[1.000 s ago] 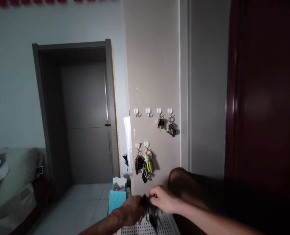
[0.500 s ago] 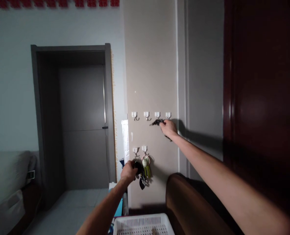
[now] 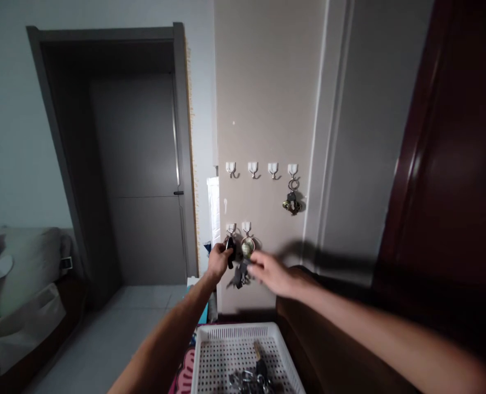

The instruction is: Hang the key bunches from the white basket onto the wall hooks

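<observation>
My left hand (image 3: 217, 259) is closed in a pinch on a black key fob (image 3: 230, 253), which hangs below the lower left wall hook (image 3: 231, 226). My right hand (image 3: 271, 272) has its fingertips together at a bunch of dark keys (image 3: 240, 274), slightly blurred, in front of the wall. Just above those fingers, a round pale green charm (image 3: 247, 247) on a ring hangs from the second lower hook (image 3: 247, 225); what is under it is partly hidden. Another key bunch (image 3: 293, 203) hangs from the upper right hook (image 3: 293, 169).
Below the hands stands a white perforated plastic basket (image 3: 237, 330) with keys (image 3: 251, 380) in it. Three more upper hooks (image 3: 253, 168) carry nothing. A grey door (image 3: 138, 142) is at left, beside a cushioned seat (image 3: 41, 251). A dark red panel (image 3: 444, 164) stands at right.
My right hand has come down from the upper hooks to the lower row. Keys now hang visibly on the upper right hook. My left hand stays at the black fob. The view has tilted down.
</observation>
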